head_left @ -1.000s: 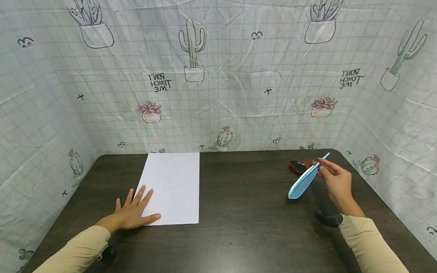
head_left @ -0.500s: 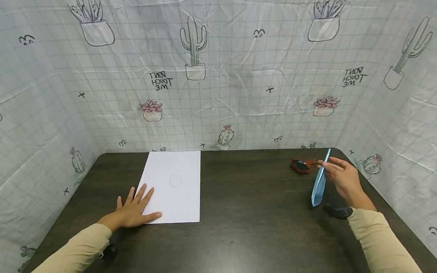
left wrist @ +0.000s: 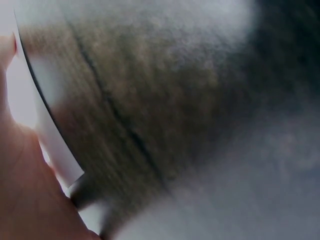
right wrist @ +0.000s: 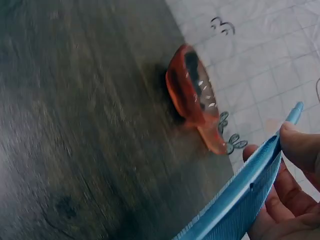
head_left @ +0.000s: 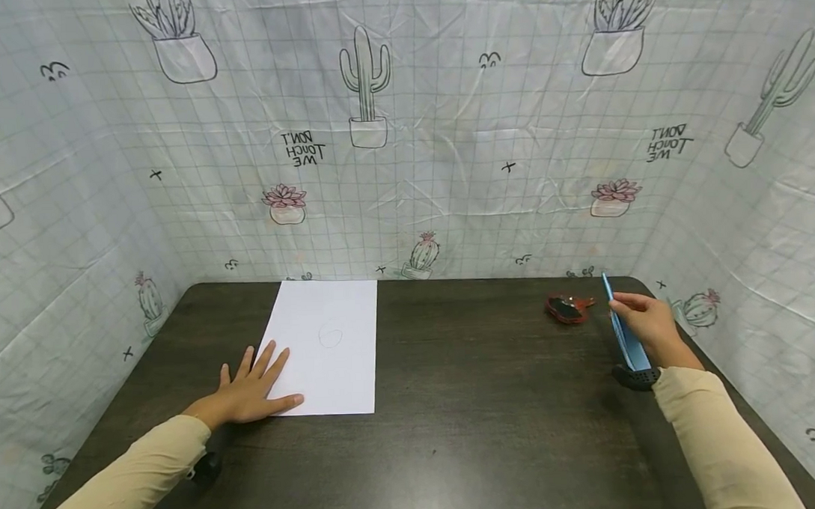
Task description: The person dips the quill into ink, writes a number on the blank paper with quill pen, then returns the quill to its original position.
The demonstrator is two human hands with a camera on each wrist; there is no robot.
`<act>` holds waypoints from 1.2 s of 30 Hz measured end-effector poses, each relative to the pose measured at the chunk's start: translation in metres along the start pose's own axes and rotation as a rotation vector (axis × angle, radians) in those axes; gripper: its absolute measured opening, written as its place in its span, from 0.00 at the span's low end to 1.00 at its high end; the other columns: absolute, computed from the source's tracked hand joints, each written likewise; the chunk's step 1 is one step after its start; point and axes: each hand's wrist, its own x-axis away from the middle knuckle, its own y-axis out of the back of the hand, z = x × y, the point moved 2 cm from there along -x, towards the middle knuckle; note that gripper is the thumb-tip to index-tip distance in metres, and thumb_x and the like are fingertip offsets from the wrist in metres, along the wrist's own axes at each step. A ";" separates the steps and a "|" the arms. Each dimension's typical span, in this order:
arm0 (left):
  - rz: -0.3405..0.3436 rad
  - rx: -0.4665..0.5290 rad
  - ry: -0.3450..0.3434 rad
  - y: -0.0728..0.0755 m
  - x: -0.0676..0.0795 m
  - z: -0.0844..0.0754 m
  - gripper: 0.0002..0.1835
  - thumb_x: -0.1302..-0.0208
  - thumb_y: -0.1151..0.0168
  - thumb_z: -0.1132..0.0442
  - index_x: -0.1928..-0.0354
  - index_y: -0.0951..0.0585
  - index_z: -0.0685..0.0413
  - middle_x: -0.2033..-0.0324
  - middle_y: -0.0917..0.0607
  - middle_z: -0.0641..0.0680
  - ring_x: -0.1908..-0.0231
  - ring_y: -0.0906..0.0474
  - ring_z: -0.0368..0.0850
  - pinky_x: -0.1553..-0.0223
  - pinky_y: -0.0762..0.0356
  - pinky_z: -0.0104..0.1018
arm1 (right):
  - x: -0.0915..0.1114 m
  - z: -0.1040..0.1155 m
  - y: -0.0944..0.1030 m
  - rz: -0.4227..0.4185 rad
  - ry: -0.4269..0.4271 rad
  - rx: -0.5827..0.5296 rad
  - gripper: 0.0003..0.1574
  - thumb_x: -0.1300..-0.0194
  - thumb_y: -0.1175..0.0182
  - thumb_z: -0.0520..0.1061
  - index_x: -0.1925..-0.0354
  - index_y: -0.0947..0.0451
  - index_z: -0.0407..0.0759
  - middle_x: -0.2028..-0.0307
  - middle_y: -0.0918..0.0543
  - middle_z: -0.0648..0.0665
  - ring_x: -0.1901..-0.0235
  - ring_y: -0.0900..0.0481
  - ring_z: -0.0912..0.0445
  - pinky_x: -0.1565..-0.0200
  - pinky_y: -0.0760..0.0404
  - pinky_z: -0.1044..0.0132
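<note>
My left hand [head_left: 247,395] rests with fingers spread on the left edge of a white sheet of paper [head_left: 347,376]. A thin, hand-drawn round shape [head_left: 330,333] is on that sheet. Off to the right, my right hand [head_left: 655,330] pinches a blue feather-shaped pen [right wrist: 235,195] between thumb and fingers, near its narrow end. Fine fringe lines the pen's sides in the right wrist view, and its narrow tip points up and away from me. Its broad end is partly behind the hand in the head view. The left wrist view is mostly blurred.
A translucent orange-red, fish-shaped object [right wrist: 192,95] with a dark upper part lies on the dark wooden table [head_left: 451,358], left of my right hand. White curtain [head_left: 445,171] with cactus prints surrounds the table's back and sides.
My right hand has moved slightly right and turned the pen, so its broad end swung from the left toward my wrist. The left hand stays on the paper. The view shifted slightly.
</note>
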 end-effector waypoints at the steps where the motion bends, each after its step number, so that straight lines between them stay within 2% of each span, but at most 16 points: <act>1: 0.001 -0.001 0.001 0.000 -0.001 0.001 0.53 0.41 0.48 0.29 0.24 0.55 0.51 0.26 0.63 0.64 0.30 0.74 0.74 0.45 0.80 0.78 | -0.002 -0.001 0.000 -0.009 0.010 0.028 0.35 0.28 0.48 0.55 0.35 0.34 0.30 0.58 0.19 0.46 0.64 0.25 0.64 0.68 0.26 0.72; 4: 0.008 -0.010 0.008 0.000 -0.001 0.000 0.54 0.41 0.48 0.29 0.24 0.55 0.52 0.26 0.63 0.64 0.30 0.75 0.74 0.45 0.79 0.78 | -0.006 -0.003 -0.001 -0.027 0.037 0.108 0.32 0.28 0.47 0.52 0.39 0.30 0.29 0.50 0.21 0.29 0.59 0.22 0.48 0.69 0.26 0.69; 6: 0.013 -0.018 0.016 0.001 -0.001 0.000 0.54 0.41 0.48 0.29 0.24 0.55 0.52 0.26 0.64 0.64 0.30 0.75 0.73 0.44 0.79 0.78 | -0.008 -0.006 -0.002 -0.028 0.053 0.163 0.30 0.29 0.47 0.52 0.41 0.28 0.28 0.49 0.23 0.25 0.56 0.23 0.39 0.70 0.25 0.67; 8: 0.014 -0.027 0.022 0.002 -0.001 -0.001 0.54 0.41 0.48 0.29 0.24 0.55 0.52 0.26 0.64 0.64 0.30 0.75 0.73 0.44 0.78 0.78 | -0.010 -0.008 -0.003 -0.033 0.080 0.216 0.28 0.29 0.45 0.51 0.45 0.25 0.28 0.50 0.22 0.25 0.55 0.23 0.35 0.69 0.25 0.63; 10: 0.012 -0.031 0.020 0.002 -0.001 -0.002 0.53 0.41 0.47 0.29 0.24 0.54 0.52 0.26 0.63 0.64 0.30 0.74 0.74 0.45 0.77 0.79 | -0.011 -0.010 -0.005 -0.040 0.110 0.270 0.26 0.30 0.44 0.50 0.48 0.23 0.28 0.53 0.20 0.26 0.56 0.23 0.35 0.66 0.24 0.56; 13: 0.014 -0.040 0.023 0.002 0.000 -0.002 0.53 0.41 0.48 0.29 0.24 0.54 0.51 0.26 0.63 0.64 0.30 0.74 0.73 0.45 0.75 0.79 | -0.010 -0.012 -0.006 -0.057 0.162 0.318 0.23 0.31 0.43 0.48 0.53 0.21 0.27 0.58 0.18 0.27 0.58 0.24 0.34 0.59 0.29 0.46; 16: 0.011 -0.038 0.022 0.002 0.000 -0.003 0.53 0.41 0.48 0.29 0.24 0.54 0.52 0.26 0.63 0.64 0.30 0.73 0.74 0.45 0.75 0.79 | -0.009 -0.013 -0.008 -0.062 0.196 0.328 0.21 0.31 0.42 0.47 0.54 0.20 0.27 0.61 0.17 0.27 0.59 0.24 0.33 0.56 0.32 0.41; 22: 0.010 -0.033 0.027 0.003 0.001 -0.004 0.53 0.41 0.48 0.29 0.24 0.54 0.52 0.26 0.63 0.64 0.30 0.74 0.73 0.44 0.76 0.79 | -0.009 -0.013 -0.012 -0.084 0.246 0.341 0.19 0.32 0.42 0.43 0.57 0.20 0.25 0.63 0.17 0.26 0.61 0.24 0.31 0.56 0.33 0.38; 30: 0.011 -0.042 0.032 0.003 0.001 -0.004 0.53 0.41 0.48 0.28 0.24 0.54 0.51 0.26 0.63 0.63 0.30 0.74 0.73 0.44 0.76 0.79 | -0.010 -0.017 -0.015 -0.119 0.245 0.351 0.17 0.33 0.42 0.42 0.58 0.19 0.26 0.64 0.17 0.26 0.59 0.24 0.31 0.53 0.35 0.39; 36: 0.005 -0.019 0.017 -0.001 -0.003 0.003 0.54 0.43 0.49 0.26 0.24 0.56 0.48 0.25 0.64 0.62 0.30 0.76 0.73 0.45 0.81 0.78 | -0.010 -0.017 -0.017 -0.123 0.214 0.353 0.17 0.32 0.43 0.42 0.58 0.20 0.26 0.61 0.18 0.26 0.57 0.25 0.30 0.51 0.36 0.38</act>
